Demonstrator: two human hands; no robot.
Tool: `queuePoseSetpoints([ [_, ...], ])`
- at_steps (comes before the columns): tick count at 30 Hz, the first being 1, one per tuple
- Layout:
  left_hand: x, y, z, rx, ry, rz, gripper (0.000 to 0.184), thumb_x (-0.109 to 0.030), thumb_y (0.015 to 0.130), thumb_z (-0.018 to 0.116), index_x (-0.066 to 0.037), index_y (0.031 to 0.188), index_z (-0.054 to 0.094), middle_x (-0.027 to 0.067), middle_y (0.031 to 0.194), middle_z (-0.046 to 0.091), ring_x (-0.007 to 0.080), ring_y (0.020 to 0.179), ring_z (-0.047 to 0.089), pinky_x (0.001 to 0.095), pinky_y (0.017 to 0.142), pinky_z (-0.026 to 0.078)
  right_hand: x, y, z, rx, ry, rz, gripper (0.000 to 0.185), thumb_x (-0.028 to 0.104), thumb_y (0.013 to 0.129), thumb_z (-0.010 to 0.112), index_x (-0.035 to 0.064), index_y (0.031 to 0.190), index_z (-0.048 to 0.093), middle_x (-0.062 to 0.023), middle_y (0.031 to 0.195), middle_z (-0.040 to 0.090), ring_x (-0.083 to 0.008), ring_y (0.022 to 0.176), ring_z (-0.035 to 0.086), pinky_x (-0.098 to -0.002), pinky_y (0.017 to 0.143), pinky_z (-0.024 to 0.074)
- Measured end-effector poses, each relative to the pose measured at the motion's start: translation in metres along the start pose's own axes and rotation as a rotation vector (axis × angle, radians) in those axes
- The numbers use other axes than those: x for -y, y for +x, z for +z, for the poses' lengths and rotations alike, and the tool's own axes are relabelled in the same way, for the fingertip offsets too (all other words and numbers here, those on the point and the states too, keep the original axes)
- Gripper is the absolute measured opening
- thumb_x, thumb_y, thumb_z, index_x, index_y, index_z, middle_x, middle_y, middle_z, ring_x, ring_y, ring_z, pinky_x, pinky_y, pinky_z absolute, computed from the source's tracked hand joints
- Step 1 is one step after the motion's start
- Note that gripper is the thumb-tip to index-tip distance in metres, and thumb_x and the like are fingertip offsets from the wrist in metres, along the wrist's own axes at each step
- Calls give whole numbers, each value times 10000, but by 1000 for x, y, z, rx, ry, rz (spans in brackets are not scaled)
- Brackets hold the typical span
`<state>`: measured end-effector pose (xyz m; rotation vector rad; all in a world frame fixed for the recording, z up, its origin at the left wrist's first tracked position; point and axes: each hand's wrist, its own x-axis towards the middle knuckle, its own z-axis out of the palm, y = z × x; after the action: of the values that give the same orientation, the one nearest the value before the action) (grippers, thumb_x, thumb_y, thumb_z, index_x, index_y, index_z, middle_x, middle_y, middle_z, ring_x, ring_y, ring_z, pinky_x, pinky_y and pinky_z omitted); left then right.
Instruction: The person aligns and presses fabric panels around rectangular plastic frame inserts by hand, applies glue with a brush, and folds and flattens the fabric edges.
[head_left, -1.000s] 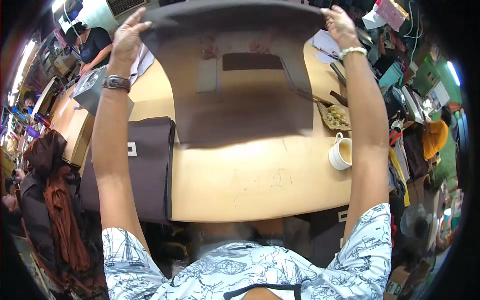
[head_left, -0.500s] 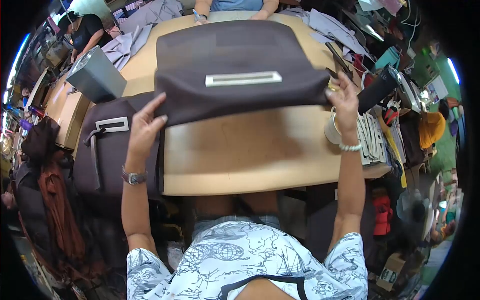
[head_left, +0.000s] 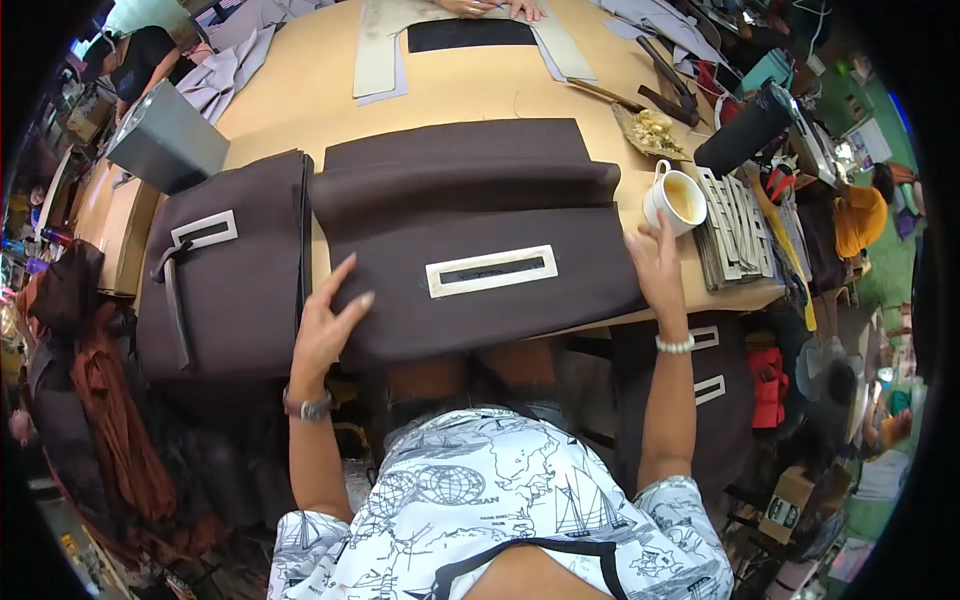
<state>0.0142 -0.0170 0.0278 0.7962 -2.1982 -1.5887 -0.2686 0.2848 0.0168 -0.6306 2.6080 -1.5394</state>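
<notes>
A dark brown sheet (head_left: 400, 250) lies on the table in front of me, with a raised fold across its middle. A white rectangular frame (head_left: 491, 271) with a dark slot sits on its near part. My left hand (head_left: 327, 318) is at the sheet's left edge, thumb and fingers apart. At the right edge, my right hand (head_left: 657, 268) has its fingers spread, close below a white cup (head_left: 674, 199). To the left lies a stack of dark sheets (head_left: 235, 275) bearing another white frame (head_left: 204, 230) and a dark strip (head_left: 176, 305).
A grey metal block (head_left: 170, 137) stands back left. Hammer (head_left: 668, 80), food on a wrapper (head_left: 652, 132), black cylinder (head_left: 744, 130) and stacked white frames (head_left: 735, 230) are at right. Across the table (head_left: 460, 92), a co-worker's hands (head_left: 497, 8) rest near pale and black pieces.
The dark sheet has come down from the air onto the table, towards me. Both my hands have lowered with it, and their fingers have come away from its edges.
</notes>
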Motion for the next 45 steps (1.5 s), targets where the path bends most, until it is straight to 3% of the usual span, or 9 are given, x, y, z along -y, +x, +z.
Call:
queuePoseSetpoints([
  [8, 21, 64, 14, -78, 46, 76, 347, -49, 809, 556, 28, 1147, 582, 175, 1088, 630, 230, 1004, 600, 291, 881, 435, -3, 46, 47, -180, 24, -109, 854, -85, 710, 615, 51, 1426, 169, -244, 1191, 467, -347, 1073, 503, -402, 827, 482],
  [18, -8, 53, 18, -322, 568, 178, 504, -118, 816, 604, -9, 1286, 461, 227, 1003, 627, 290, 936, 610, 335, 828, 459, 14, 43, 48, -213, -370, -305, 821, 141, 781, 658, -58, 1394, 148, -293, 1350, 322, -429, 1226, 356, -440, 1010, 325],
  [23, -9, -23, 14, -345, 150, -176, 555, -50, 809, 626, 8, 1320, 418, 75, 800, 546, 89, 655, 452, 226, 613, 421, 15, -20, 29, -309, -503, -24, 786, 197, 786, 672, -47, 1378, 217, -306, 1323, 375, -436, 1198, 404, -440, 991, 343],
  [25, -7, -35, 21, -279, -7, -82, 528, -16, 812, 608, 14, 1309, 432, 49, 812, 533, 65, 645, 409, 203, 592, 393, 18, -39, 23, -294, -486, 128, 778, 200, 782, 677, -31, 1377, 232, -309, 1276, 433, -437, 1154, 453, -452, 969, 356],
  [32, -16, -79, 13, 90, -118, -138, 479, 59, 759, 565, 45, 1235, 507, 131, 1176, 577, 168, 1124, 509, 283, 982, 354, 19, -66, -11, -170, -56, 77, 628, -34, 783, 606, -31, 1344, 325, -197, 1031, 560, -217, 914, 555, -297, 839, 432],
  [34, -17, -91, 12, 126, -245, -231, 493, 59, 746, 563, 48, 1236, 503, 138, 1176, 575, 181, 1110, 519, 280, 979, 354, 18, -81, -27, -71, -134, 239, 639, -3, 784, 630, -50, 1343, 325, -168, 992, 572, -191, 866, 543, -280, 826, 433],
  [37, -12, -89, 15, 89, -169, -164, 489, 35, 758, 586, 57, 1237, 496, 138, 1181, 564, 177, 1095, 517, 272, 958, 369, 3, -86, -18, -228, -395, -85, 648, 98, 766, 677, -3, 1329, 373, -180, 908, 593, -262, 826, 582, -333, 756, 444],
  [39, -12, -73, 21, 18, -58, -122, 492, 18, 770, 595, 66, 1248, 486, 120, 1189, 552, 163, 1092, 504, 263, 951, 374, 16, -76, -15, -186, -406, 142, 632, 144, 781, 673, 17, 1328, 384, -204, 890, 617, -309, 824, 607, -402, 712, 447],
  [45, -7, -35, 33, -232, 372, 45, 317, -128, 836, 600, -35, 1139, 601, 224, 1075, 610, 384, 1103, 525, 396, 936, 392, 10, -19, 10, -149, -295, -3, 566, 105, 795, 632, 22, 1310, 414, -159, 784, 597, -291, 715, 573, -387, 684, 443],
])
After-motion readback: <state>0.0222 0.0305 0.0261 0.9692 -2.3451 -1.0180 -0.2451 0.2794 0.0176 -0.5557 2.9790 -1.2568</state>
